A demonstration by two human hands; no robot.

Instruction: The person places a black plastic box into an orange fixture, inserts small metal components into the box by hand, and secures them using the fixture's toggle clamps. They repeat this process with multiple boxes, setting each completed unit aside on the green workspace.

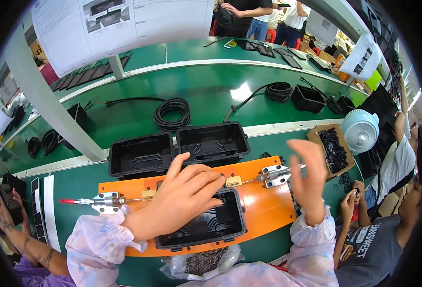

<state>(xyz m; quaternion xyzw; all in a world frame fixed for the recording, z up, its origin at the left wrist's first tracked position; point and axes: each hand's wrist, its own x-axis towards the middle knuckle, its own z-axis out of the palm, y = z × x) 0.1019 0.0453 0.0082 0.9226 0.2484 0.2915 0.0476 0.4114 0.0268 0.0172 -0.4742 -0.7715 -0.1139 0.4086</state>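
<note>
A black plastic box (pixel 229 210) lies open side up on an orange fixture plate (pixel 268 205). My left hand (pixel 182 193) reaches over it, palm down, with fingers spread and fingertips at its far wall. They partly hide the box, and nothing shows in them. My right hand (pixel 309 177), smeared by motion, is raised beside the right toggle clamp (pixel 274 176), thumb and fingers apart. The left toggle clamp (pixel 107 203) has a red handle. Tan pads (pixel 233 181) sit on the clamp rods by the box.
Two open black boxes (pixel 141 155) stand behind the plate. A bag of screws (pixel 205 261) lies in front. Right are a carton of black parts (pixel 333 150) and a light blue fan (pixel 360 131). Coiled cables (pixel 173 115) lie on the green bench. Co-workers sit at both sides.
</note>
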